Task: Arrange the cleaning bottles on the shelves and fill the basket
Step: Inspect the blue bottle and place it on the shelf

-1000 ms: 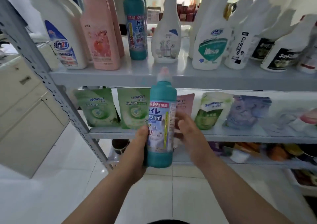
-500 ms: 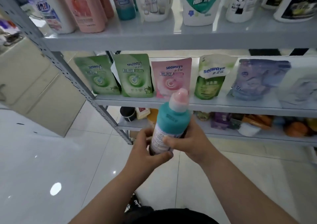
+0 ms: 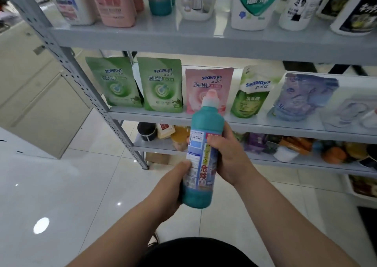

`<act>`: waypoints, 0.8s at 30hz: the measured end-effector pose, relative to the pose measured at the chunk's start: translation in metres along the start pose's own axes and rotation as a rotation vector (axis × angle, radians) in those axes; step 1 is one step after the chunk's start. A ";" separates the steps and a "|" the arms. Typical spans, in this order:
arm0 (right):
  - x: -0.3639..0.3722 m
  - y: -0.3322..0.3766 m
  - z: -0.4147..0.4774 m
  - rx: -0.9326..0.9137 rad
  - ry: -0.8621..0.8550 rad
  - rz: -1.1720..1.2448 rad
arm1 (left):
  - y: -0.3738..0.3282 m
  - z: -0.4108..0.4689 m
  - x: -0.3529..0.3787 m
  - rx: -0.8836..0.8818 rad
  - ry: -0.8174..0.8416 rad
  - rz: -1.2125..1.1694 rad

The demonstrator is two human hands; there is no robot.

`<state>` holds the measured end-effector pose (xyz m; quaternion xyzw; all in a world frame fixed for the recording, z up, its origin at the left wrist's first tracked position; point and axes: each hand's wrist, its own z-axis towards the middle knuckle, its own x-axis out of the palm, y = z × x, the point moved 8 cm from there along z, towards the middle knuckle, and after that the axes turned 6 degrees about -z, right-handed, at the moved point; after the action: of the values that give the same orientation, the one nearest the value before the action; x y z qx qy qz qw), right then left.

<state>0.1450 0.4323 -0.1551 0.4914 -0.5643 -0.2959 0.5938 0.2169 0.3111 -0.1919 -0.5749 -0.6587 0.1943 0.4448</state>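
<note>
Item: tall teal plastic bottle with pink cap (image 3: 199, 154), held in front of us, lower than the grey metal upper shelf (image 3: 142, 36). Long axis near upright, cap leaning away from us. Our left hand (image 3: 173, 185) wraps the base. Our right hand (image 3: 230, 158) curls round the labelled middle, nearer the cap.

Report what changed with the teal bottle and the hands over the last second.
The teal plastic bottle with a pink cap was lowered toward the body and turned, showing another side of its label. The left hand slid down near its base; the right hand grips its middle. Both hands kept hold; the soft refill pouches on the grey metal shelf stayed put.
</note>
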 end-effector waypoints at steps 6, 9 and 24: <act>0.020 0.006 0.015 -0.053 -0.136 -0.361 | -0.037 -0.001 -0.019 0.284 -0.004 0.367; 0.044 -0.007 0.027 0.056 -0.126 -0.070 | -0.033 -0.004 -0.029 0.198 0.078 0.142; 0.094 -0.054 0.066 0.248 -0.446 -0.097 | -0.052 -0.028 -0.089 -0.253 0.317 -0.310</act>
<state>0.1108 0.3119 -0.1772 0.5095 -0.6889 -0.3537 0.3750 0.2037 0.2078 -0.1690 -0.5413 -0.6803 -0.0527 0.4913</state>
